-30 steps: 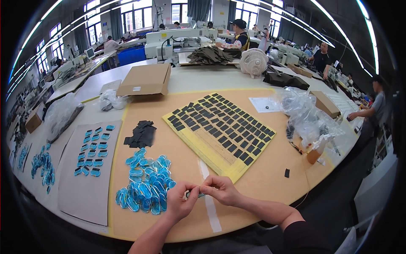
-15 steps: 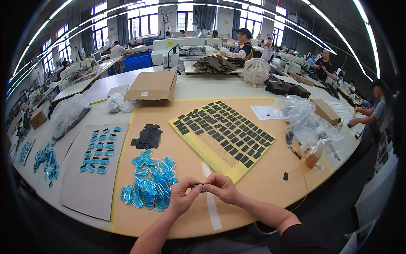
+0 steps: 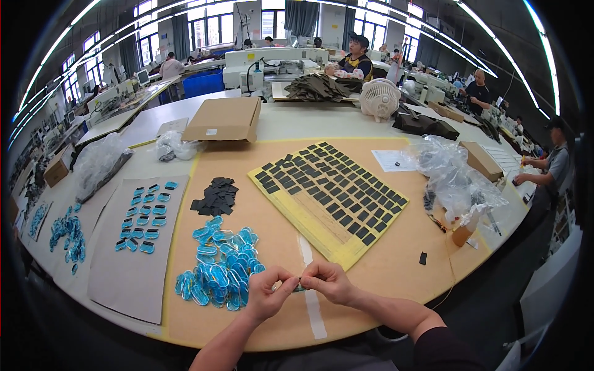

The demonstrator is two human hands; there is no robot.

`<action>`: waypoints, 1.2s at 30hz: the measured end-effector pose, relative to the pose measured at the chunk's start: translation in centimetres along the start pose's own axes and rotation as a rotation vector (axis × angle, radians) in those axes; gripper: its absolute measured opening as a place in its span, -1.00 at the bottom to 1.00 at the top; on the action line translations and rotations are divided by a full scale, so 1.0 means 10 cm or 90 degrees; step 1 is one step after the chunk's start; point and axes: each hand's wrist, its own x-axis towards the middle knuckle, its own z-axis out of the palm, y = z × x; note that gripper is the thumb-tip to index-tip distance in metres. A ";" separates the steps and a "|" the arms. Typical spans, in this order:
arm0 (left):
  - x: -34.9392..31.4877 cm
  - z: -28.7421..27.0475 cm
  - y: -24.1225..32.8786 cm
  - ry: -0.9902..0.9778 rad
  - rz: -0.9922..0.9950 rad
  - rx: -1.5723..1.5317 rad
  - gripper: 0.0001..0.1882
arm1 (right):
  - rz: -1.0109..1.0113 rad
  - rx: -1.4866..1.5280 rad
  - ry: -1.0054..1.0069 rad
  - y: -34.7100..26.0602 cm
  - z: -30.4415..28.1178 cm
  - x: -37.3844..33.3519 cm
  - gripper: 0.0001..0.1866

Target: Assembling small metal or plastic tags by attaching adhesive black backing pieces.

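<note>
Above the near table edge, my left hand [image 3: 270, 293] and my right hand [image 3: 327, 282] meet fingertip to fingertip. Both pinch a small blue-and-black piece [image 3: 299, 288], mostly hidden by the fingers. Just left of my left hand lies a heap of blue oval patches [image 3: 219, 266] with pale edges. Behind it is a pile of black fabric pieces [image 3: 215, 196]. A yellow-edged board [image 3: 346, 255] beyond my right hand carries rows of small black rectangles [image 3: 331, 185]. On a grey board [image 3: 133, 278] at left, blue patches with black strips [image 3: 143, 219] sit in rows.
One black rectangle [image 3: 422, 258] lies alone at right. Beyond it are a container of amber liquid [image 3: 461, 236] and clear plastic bags [image 3: 455, 176]. A cardboard box [image 3: 223, 120] and a white fan [image 3: 379, 99] stand at the back. A co-worker [image 3: 356, 62] sits behind; another person [image 3: 550, 161] stands at right.
The view has shifted slightly. My hands stay together, with the fingertips turned a little around the small piece. The seated co-worker's head has lifted and turned.
</note>
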 end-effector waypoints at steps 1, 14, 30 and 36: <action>0.00 -0.01 0.01 -0.006 0.004 0.006 -0.91 | 0.008 0.010 -0.004 0.00 0.00 0.00 -0.87; 0.06 0.04 -0.09 0.016 -0.056 -0.083 -0.90 | 0.053 -0.053 0.038 -0.06 -0.10 0.03 -0.83; 0.03 -0.02 -0.11 -0.015 -0.005 0.009 -0.91 | 0.014 -0.117 -0.001 -0.15 -0.01 0.04 -0.86; 0.06 0.03 -0.12 -0.042 -0.057 0.011 -0.89 | 0.008 -0.233 -0.004 -0.21 -0.07 0.07 -0.88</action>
